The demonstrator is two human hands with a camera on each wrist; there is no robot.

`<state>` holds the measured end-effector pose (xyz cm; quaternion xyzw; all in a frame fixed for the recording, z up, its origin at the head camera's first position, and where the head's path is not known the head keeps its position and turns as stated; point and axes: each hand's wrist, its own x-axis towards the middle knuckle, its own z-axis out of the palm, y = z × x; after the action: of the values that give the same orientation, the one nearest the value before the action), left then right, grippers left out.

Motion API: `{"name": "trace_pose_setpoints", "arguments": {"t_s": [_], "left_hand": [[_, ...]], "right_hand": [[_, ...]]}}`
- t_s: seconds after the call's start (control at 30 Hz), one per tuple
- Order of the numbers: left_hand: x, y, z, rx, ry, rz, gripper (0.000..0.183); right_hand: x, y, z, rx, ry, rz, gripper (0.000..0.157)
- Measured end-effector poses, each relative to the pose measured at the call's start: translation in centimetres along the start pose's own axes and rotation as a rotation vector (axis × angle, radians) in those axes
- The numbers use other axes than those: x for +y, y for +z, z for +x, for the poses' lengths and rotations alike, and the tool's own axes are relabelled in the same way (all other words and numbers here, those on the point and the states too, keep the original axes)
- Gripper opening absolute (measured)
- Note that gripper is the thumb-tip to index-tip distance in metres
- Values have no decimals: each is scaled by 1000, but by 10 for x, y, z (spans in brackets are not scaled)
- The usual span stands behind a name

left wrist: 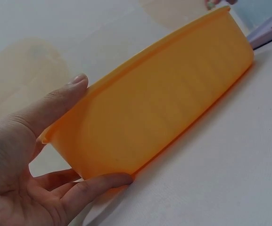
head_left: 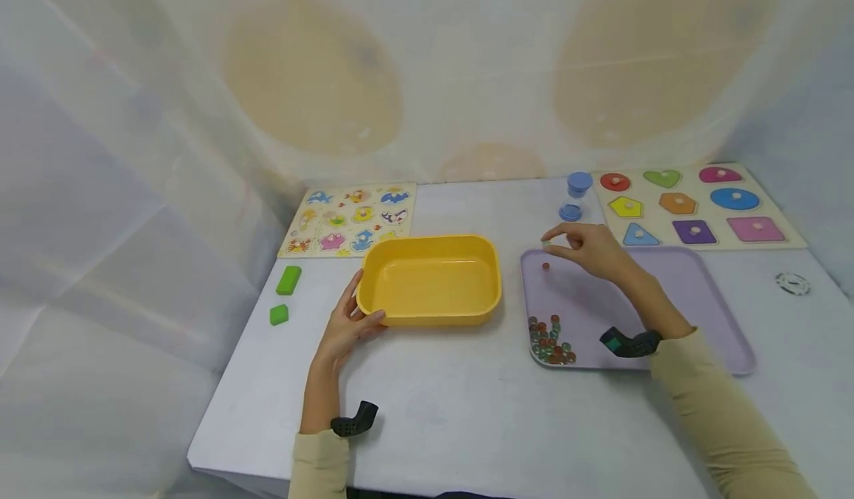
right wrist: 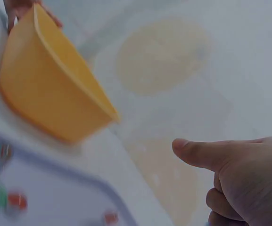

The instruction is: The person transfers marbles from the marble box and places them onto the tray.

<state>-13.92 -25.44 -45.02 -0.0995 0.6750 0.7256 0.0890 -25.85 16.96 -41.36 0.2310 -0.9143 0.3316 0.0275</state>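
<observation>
My left hand (head_left: 343,328) holds the left end of a yellow plastic basin (head_left: 430,317), its thumb at the rim and its fingers low against the wall. My right hand (head_left: 590,249) is above the far left corner of a lilac tray (head_left: 640,299). Between its thumb and forefinger it pinches a small green marble (left wrist: 210,5), which the right wrist view does not show. Several red and green marbles (head_left: 550,343) lie grouped in the tray's near left corner. A lone red marble (head_left: 545,267) lies in the tray below my right hand.
Behind the basin, left, lies an animal puzzle board (head_left: 350,221). A shape puzzle board (head_left: 697,210) lies behind the tray. Blue-lidded containers (head_left: 579,184) stand beside it. Green blocks (head_left: 288,280) lie at far left, a round white disc (head_left: 792,284) at far right.
</observation>
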Motion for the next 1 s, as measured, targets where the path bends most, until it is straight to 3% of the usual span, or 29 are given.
{"name": "trace_pose_setpoints", "arguments": {"t_s": [0.23, 0.47, 0.8, 1.0], "left_hand": [[-9, -9, 5, 30, 11, -13, 85], [-15, -13, 7, 36, 38, -16, 83], [-10, -12, 4, 14, 36, -31, 85], [6, -8, -5, 4, 24, 71, 87]], "right_hand": [[53, -7, -40, -31, 106, -63, 30], [79, 6, -56, -70, 155, -100, 24], [76, 5, -63, -20, 167, -92, 35], [72, -12, -66, 115, 165, -101, 39]]}}
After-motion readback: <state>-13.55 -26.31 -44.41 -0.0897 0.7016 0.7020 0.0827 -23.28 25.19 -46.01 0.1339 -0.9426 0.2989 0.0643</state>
